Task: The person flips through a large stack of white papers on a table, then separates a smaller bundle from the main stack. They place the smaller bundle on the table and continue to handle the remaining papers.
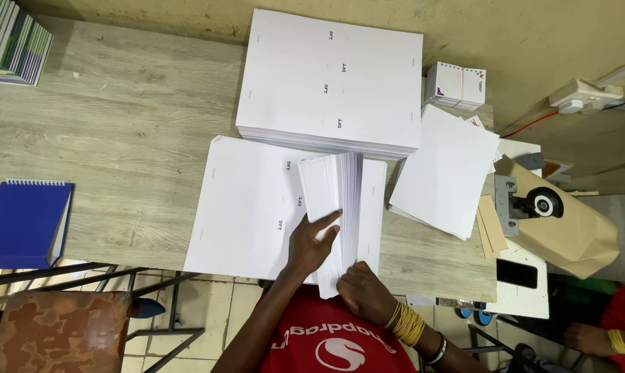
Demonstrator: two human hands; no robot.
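Left hand (312, 242) lies spread, fingers flat against the face of an upright sheaf of white sheets (336, 214), steadying it. Right hand (365, 291), with yellow bands at the wrist, is closed on the near lower corner of the same sheaf, thumb and fingers pinching the edges together. The sheaf stands on edge, leaning a little, its fanned edges showing as fine lines along the right side.

It stands on a flat white stack (247, 207) that reaches the near edge of the desk (119, 152), about midway along. Beyond it, toward the far edge, lies a taller, squared-up pile of printed sheets (329, 79). To the right, a looser heap of blank sheets (443, 169) sits askew near the desk's right end, and a small block of printed pads (456, 84) stands at the far right corner.

Judging by the layout, the sorting or jogging seems partway: one pile looks finished and squared, while the held sheaf and the loose heap are not yet laid flat.

At the left edge rests a blue spiral notebook (24, 222); a stack of booklets (12, 41) fills the far left corner. Off the right end, a machine under brown paper (561, 221) stands beside a dark phone (516, 273).
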